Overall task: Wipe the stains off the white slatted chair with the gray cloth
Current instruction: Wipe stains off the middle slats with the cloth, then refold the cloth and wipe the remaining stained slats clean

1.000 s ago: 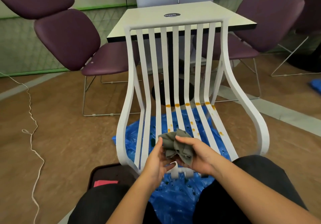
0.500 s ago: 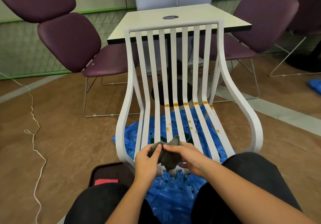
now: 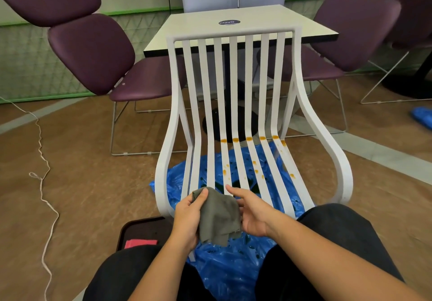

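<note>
Your left hand [image 3: 187, 216] grasps the cloth [image 3: 219, 216]; its thumb pinches the top corner, and the cloth hangs down just right of these fingers. Your right hand [image 3: 253, 214] is released, with the fingers loose and almost straight, touching the cloth's right edge. The stains [image 3: 249, 139] are beyond your fingertips, on the slats of the chair [image 3: 233, 33].

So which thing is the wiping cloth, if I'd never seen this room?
Find the white slatted chair in the middle, over a blue plastic sheet. At its near edge the left hand grips a crumpled cloth, the right hand close beside it. It is the only gray, soft thing there.
</note>
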`<state>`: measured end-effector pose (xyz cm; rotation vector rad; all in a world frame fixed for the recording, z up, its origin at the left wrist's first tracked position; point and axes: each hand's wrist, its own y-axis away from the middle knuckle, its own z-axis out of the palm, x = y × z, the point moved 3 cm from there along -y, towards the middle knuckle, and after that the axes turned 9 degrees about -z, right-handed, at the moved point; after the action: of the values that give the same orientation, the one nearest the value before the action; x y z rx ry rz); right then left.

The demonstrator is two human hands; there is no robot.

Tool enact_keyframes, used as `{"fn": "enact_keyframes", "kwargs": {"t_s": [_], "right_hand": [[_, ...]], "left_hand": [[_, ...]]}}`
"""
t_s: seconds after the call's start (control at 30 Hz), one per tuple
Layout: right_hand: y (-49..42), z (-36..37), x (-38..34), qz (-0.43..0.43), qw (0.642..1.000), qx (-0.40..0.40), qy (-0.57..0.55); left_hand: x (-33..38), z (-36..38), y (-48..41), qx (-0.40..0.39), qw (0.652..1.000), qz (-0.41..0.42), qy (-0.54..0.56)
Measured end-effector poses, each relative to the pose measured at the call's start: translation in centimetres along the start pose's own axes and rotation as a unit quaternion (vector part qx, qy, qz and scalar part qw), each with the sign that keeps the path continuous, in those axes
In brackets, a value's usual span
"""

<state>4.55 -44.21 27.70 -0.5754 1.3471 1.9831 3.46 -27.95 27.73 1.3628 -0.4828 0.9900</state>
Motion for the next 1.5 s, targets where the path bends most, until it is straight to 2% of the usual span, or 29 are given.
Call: {"fn": "enact_keyframes", "kwargs": {"t_s": [0.13, 0.23, 0.37, 0.6, 0.67, 0.73, 0.77, 0.8, 0.83, 0.87, 1.0, 1.13, 1.27, 1.37, 1.5], "right_hand": [[-0.2, 0.0, -0.4, -0.017, 1.000, 0.007, 0.014], [-0.2, -0.3, -1.0, -0.027, 0.998, 0.018, -0.045], [0.2, -0.1, -1.3, -0.020, 0.985, -0.041, -0.168], [-0.7, 0.5, 1.2, -0.020, 0.994, -0.056, -0.087], [-0.7, 0.4, 1.2, -0.033, 0.996, -0.049, -0.062], [-0.9, 0.0, 1.1, -0.061, 0.998, -0.013, 0.013], [-1.1, -0.2, 1.2, -0.073, 0.996, 0.016, 0.053], [-1.4, -0.5, 1.2, -0.083, 0.991, 0.046, 0.089], [-1.6, -0.9, 1.3, -0.089, 0.986, 0.077, 0.117], [-1.6, -1.3, 1.2, -0.092, 0.981, 0.102, 0.136], [-2.0, -2.9, 0.6, -0.117, 0.962, 0.148, 0.196], [-2.1, -3.8, -0.1, -0.138, 0.949, 0.199, 0.201], [-2.0, -3.1, -0.4, -0.117, 0.955, 0.154, 0.226], [-3.6, -2.7, 0.4, -0.102, 0.941, 0.157, 0.282], [-5.4, -2.1, 1.8, -0.096, 0.936, 0.152, 0.303]], "left_hand": [[0.0, -0.7, -0.5, -0.033, 0.989, -0.116, 0.088], [-0.2, -1.0, -0.8, -0.067, 0.978, -0.155, 0.126], [-0.5, -0.3, -0.9, -0.117, 0.976, -0.112, 0.144], [-1.1, 1.0, -0.7, -0.133, 0.979, -0.058, 0.142], [-1.1, 0.9, -0.9, -0.109, 0.990, -0.025, 0.082], [-1.4, 0.3, -1.8, -0.026, 0.992, 0.043, -0.114], [-1.7, -0.1, -2.5, 0.021, 0.965, 0.086, -0.247], [-1.9, -0.3, -3.1, 0.050, 0.923, 0.122, -0.362], [-2.2, -0.5, -3.8, 0.066, 0.885, 0.144, -0.439], [-2.6, -0.8, -4.5, 0.075, 0.866, 0.152, -0.471], [-2.3, -2.0, -6.8, 0.117, 0.862, 0.139, -0.474], [-2.0, -2.6, -8.7, 0.151, 0.847, 0.118, -0.496], [-1.9, -2.6, -10.5, 0.162, 0.850, 0.079, -0.495], [-2.1, -2.4, -11.7, 0.167, 0.863, 0.062, -0.473], [-2.7, -2.5, -13.0, 0.174, 0.883, 0.043, -0.434]]}}
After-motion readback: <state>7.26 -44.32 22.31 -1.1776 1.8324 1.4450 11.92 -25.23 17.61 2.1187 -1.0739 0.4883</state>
